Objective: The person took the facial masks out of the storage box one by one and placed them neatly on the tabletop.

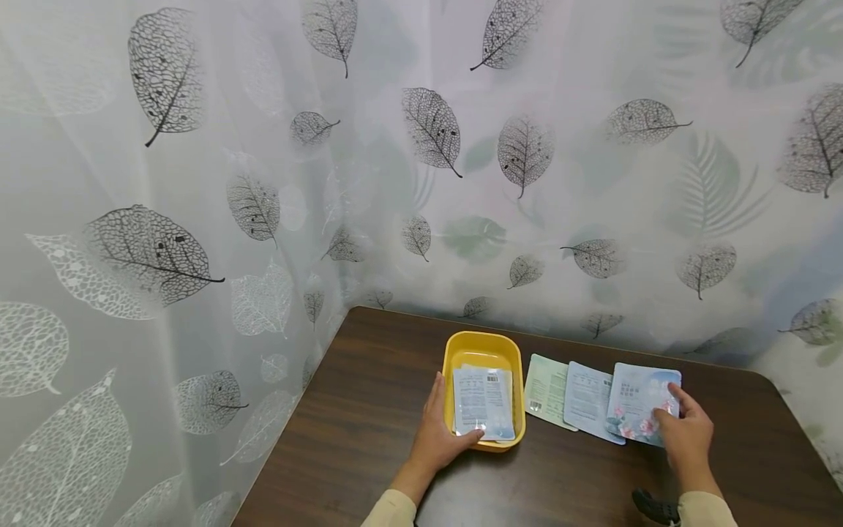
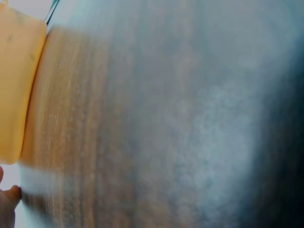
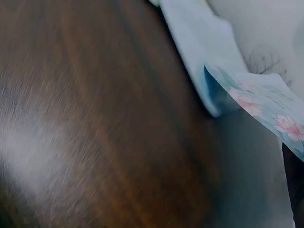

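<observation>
A yellow plastic basin [image 1: 485, 340] stands on the table, with pale blue sheet mask packets [image 1: 484, 402] lying in it. My left hand [image 1: 440, 433] holds the basin at its near left corner, fingers along the left wall and thumb across the front rim by the packets. To the right, my right hand [image 1: 685, 435] pinches a blue sheet mask packet with pink flowers [image 1: 635, 402] at its right edge. That packet overlaps a pale blue one [image 1: 589, 402], which overlaps a green one [image 1: 548, 391]. In the right wrist view the flowered packet [image 3: 256, 102] is tilted.
The dark wooden table [image 1: 369, 380] reaches back to a leaf-printed curtain [image 1: 461, 219], which also hangs along the left side. A black strap-like object [image 1: 653, 506] shows by the right wrist. In the left wrist view, the basin's wall [image 2: 19, 85] fills the left edge.
</observation>
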The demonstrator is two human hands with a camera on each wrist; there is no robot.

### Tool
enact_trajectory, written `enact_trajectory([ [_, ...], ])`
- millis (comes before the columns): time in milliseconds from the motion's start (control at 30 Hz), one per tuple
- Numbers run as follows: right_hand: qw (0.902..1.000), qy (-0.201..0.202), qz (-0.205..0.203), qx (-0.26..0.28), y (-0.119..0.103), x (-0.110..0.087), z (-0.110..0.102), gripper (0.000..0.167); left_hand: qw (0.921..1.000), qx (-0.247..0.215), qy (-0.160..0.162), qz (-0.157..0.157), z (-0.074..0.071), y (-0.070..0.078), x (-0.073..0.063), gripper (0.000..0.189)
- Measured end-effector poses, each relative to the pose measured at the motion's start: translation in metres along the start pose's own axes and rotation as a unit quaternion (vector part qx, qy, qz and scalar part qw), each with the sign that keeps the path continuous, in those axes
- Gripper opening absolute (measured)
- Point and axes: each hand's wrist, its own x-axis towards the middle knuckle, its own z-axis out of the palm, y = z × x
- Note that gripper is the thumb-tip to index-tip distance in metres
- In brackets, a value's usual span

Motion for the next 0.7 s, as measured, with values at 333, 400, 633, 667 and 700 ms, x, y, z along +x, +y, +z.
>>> enact_trajectory([
  [333,0.9981,-0.024,0.006,-0.055,0.023,0.006,0.0,0.067,1.0,-0.003,0.001,0.003,0.002,0.0,-0.001,0.127],
  [400,0.9973,-0.034,0.007,-0.065,0.028,0.007,-0.001,0.067,1.0,-0.001,0.0,0.004,0.002,0.0,-0.001,0.128],
  [633,0.9943,-0.011,-0.009,-0.105,0.045,0.01,0.005,0.061,1.0,-0.001,-0.005,0.005,0.002,0.0,0.001,0.128],
  [667,0.9938,0.0,-0.016,-0.11,0.048,0.01,0.006,0.06,1.0,-0.003,-0.004,0.004,0.001,0.0,0.001,0.128],
  [700,0.9933,0.01,-0.024,-0.113,0.049,0.009,0.008,0.058,1.0,-0.008,-0.003,0.003,0.001,0.0,0.001,0.128],
])
